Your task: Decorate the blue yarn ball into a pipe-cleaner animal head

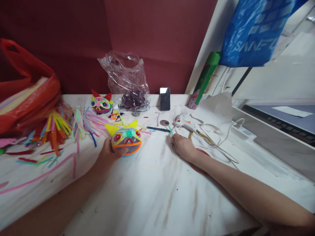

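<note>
My left hand [109, 150] is wrapped round a colourful pipe-cleaner animal head [126, 137] with yellow ears, red eyes and an orange band, resting on the white table [152, 196]. My right hand [182, 146] lies closed on the table to the right, pinching a short teal pipe-cleaner piece [170, 130] that sticks up from the fingertips. Just beyond it lie a blue stick [157, 129], a small round metal disc [164, 123] and a glue gun [183, 124] with its cord.
A second finished animal head [100, 104] sits at the back, beside a clear plastic bag [129, 82] of purple bits and an upright phone [164, 98]. Loose pipe cleaners [61, 127] spill from a red bag [27, 88] at left. A green spray can [203, 80], white cables [221, 144] and a power strip [242, 131] are at right.
</note>
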Demonstrator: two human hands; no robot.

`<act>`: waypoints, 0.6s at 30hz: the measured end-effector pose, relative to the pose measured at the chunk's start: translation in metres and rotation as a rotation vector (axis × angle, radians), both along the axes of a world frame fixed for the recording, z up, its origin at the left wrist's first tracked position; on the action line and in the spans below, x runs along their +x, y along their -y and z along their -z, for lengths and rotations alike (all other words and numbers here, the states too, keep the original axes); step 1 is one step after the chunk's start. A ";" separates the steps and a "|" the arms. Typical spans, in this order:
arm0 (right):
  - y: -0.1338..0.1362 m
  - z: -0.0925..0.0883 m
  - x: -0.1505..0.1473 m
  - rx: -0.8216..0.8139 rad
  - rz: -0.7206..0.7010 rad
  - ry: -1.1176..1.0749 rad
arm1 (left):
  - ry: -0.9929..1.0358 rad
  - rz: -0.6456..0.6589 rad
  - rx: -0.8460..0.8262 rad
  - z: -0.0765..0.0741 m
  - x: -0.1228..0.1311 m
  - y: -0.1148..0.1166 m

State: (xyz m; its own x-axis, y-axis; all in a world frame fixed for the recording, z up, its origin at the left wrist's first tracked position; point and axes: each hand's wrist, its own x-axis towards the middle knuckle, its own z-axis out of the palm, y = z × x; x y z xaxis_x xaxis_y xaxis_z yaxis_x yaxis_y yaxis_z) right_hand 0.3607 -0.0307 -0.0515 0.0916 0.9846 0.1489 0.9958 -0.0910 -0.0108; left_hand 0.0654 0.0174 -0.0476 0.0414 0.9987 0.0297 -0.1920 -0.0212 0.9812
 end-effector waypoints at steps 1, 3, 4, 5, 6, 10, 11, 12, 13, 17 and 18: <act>0.000 -0.001 0.001 0.000 -0.004 -0.018 | -0.028 0.007 -0.002 -0.001 0.000 0.001; 0.000 -0.004 0.004 0.002 -0.021 -0.057 | -0.098 0.039 -0.011 -0.002 0.001 0.001; 0.001 -0.006 0.006 0.003 -0.032 -0.074 | -0.102 0.045 -0.011 -0.003 0.000 0.001; 0.001 -0.007 0.008 0.005 -0.043 -0.088 | -0.101 0.054 -0.012 -0.002 0.000 0.001; 0.001 -0.007 0.009 0.006 -0.054 -0.100 | -0.099 0.062 -0.009 -0.002 0.000 0.000; 0.000 -0.003 0.010 0.013 -0.102 -0.116 | -0.121 0.061 -0.004 0.003 -0.002 -0.005; -0.001 -0.001 0.009 0.019 -0.106 -0.113 | -0.127 0.060 -0.005 0.003 -0.003 -0.005; -0.001 0.001 0.009 0.026 -0.103 -0.106 | -0.130 0.063 -0.006 0.004 -0.003 -0.005; -0.002 0.003 0.008 0.035 -0.096 -0.097 | -0.130 0.070 -0.007 0.003 -0.003 -0.004; -0.001 0.008 0.006 0.074 -0.086 -0.055 | -0.132 0.067 0.023 -0.001 -0.002 0.001; 0.000 0.008 0.006 0.081 -0.089 -0.046 | -0.136 0.061 0.029 -0.002 -0.002 0.002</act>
